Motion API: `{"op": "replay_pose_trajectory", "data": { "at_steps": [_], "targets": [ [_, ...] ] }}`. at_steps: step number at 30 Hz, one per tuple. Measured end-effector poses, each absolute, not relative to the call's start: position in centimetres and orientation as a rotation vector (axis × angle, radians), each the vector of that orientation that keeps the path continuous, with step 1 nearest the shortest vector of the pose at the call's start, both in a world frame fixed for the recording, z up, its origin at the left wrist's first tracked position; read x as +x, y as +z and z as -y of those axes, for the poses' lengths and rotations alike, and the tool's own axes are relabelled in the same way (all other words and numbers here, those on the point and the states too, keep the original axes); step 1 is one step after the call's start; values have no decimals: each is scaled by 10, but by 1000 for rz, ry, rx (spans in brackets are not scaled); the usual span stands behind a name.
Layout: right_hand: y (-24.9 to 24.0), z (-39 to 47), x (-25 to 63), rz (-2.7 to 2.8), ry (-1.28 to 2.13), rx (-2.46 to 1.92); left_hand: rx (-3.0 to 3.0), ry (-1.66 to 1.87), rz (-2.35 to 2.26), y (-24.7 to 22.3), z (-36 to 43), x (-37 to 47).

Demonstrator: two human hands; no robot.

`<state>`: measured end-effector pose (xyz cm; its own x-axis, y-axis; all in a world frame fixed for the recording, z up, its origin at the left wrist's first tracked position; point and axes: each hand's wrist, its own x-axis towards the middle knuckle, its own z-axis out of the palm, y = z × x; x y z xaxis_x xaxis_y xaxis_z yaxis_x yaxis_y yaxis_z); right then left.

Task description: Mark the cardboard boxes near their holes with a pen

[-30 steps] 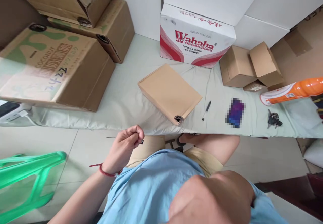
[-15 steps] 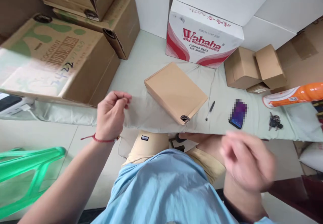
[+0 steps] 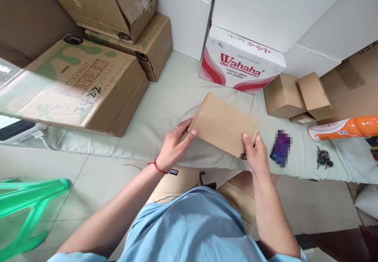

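At the centre of the frame, a flat, rectangular box of plain brown cardboard (image 3: 223, 124) sits between two bare hands, above the pale green cloth (image 3: 165, 104); whether it is lifted clear cannot be told. The left hand (image 3: 178, 142), with a red cord bracelet (image 3: 159, 168) at its wrist, is closed on the box's left edge, thumb at the near side. The right hand (image 3: 256, 153) grips its right edge, thumb on the upper face, beside a dark-rimmed hole at the near corner. Right of that hand, near it, lies a dark smartphone with a blurred-out screen (image 3: 281, 148); farther toward the right edge are a bunch of metal keys (image 3: 324, 158) and an orange plastic bottle with a white label (image 3: 344, 129). A white-and-red "Wahaha" carton (image 3: 242, 63) stands at upper centre-right; a large brown "COCONUT" carton (image 3: 76, 84) fills the left.
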<state>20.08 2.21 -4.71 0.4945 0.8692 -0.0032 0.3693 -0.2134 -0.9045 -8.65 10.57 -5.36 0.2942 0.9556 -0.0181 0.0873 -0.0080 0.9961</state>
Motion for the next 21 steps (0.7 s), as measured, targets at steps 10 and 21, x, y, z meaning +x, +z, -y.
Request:
{"op": "replay_pose_trajectory", "data": {
  "at_steps": [10, 21],
  "targets": [
    [-52, -8, 231, 1163, 638, -1450, 1357, 987, -1267, -67, -67, -85],
    [-42, 25, 223, 624, 859, -1539, 1630, 1123, -988, -38, -38, -85]
  ]
}}
